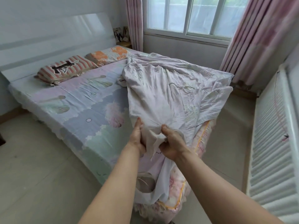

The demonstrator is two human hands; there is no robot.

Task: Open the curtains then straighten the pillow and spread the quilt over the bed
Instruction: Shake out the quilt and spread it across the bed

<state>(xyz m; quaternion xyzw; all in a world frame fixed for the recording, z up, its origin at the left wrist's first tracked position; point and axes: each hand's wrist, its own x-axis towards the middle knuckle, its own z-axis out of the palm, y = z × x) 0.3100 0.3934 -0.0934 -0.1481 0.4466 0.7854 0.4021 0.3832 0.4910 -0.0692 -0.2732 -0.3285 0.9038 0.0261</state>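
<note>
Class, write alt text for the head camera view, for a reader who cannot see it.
Both hands, left hand and right hand, grip a bunched corner of a pale quilt heaped on the bed's window side. Two pillows lie at the headboard; pink curtains are open.

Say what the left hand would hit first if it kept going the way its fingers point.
The left hand grips the quilt with fingers pointing up-frame toward the headboard end. Going on, it would likely meet more bunched quilt first; depth is unclear, so it could skim the bedsheet instead.
</note>
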